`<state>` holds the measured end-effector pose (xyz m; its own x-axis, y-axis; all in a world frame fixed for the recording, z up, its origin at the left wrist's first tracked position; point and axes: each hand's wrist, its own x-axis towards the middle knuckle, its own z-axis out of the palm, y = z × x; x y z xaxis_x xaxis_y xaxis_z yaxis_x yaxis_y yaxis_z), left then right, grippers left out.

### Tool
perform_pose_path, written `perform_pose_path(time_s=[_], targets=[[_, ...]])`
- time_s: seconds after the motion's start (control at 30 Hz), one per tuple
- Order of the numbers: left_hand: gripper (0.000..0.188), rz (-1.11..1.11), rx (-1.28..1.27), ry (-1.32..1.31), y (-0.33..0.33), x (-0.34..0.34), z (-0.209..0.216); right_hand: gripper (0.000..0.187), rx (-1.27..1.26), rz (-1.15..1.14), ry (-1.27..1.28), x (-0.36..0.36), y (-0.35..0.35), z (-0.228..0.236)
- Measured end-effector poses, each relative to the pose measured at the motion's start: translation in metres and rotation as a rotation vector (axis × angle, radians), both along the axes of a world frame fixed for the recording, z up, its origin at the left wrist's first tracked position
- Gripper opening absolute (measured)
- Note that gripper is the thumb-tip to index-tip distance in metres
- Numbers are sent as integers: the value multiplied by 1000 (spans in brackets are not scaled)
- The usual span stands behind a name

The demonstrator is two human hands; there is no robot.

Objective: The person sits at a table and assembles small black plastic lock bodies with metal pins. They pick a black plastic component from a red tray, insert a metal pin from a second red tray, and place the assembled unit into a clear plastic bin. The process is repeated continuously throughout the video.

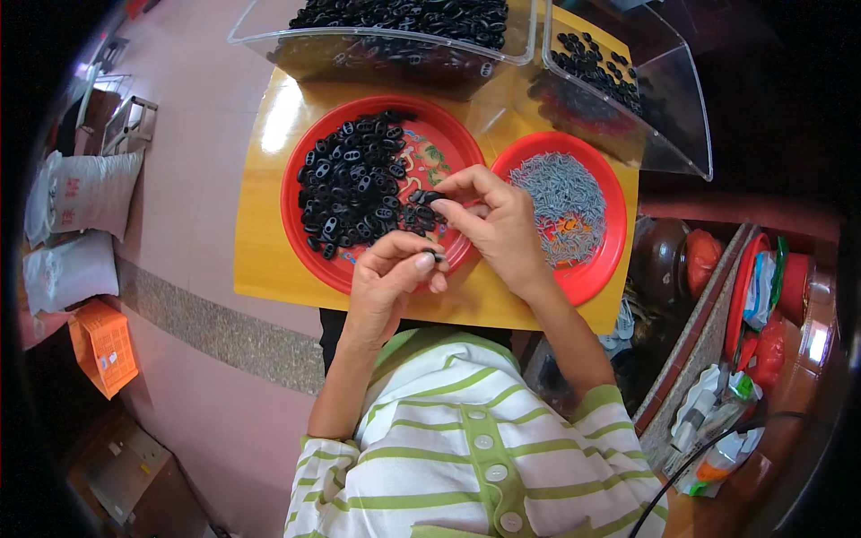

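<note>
Over the near right part of a red round tray (pixel 291 229), both my hands are at work. My left hand (pixel 392 273) pinches a small black part (pixel 437 256) between thumb and fingertips. My right hand (pixel 496 222), a little farther off, is closed on a black oval piece (pixel 432 196) by the tray's bare printed bottom. A heap of black oval pieces with two holes (pixel 350 179) fills the tray's left side. To the right, a smaller red tray (pixel 613 242) holds many thin grey screw-like pins (pixel 560 193), partly behind my right wrist.
Two clear plastic bins, one heaped with black pieces (pixel 404 40) and one holding fewer (pixel 596 72), stand along the far edge of the yellow table (pixel 260 255). White sacks (pixel 85 193) and an orange bag (pixel 103 348) are on the left. Bags and pots crowd the right.
</note>
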<state>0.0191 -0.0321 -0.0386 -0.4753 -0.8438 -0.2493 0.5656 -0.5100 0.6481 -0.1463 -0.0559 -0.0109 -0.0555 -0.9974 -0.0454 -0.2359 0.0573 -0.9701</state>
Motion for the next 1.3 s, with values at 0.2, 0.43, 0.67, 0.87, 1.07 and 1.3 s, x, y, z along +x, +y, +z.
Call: perform_pose_path(time_s=[0.2,0.43,0.67,0.87,1.07,1.3], targets=[[13,162,-25,-141,-5,-16,15,18,118,-40,-594,-15,28,6],[12,195,-93,-263,0,-32,22,19,62,-100,-635,-16,45,4],[11,219,-130,-294,3,-37,23,18,21,-126,-555,-15,50,3],[14,238,-120,-322,5,-40,22,16,-11,-164,-505,-11,51,3],[14,186,-53,-341,2,-36,24,15,-52,-183,-441,-11,48,2],[14,213,-333,-485,3,-39,25,16,-101,-207,-317,-11,52,1]])
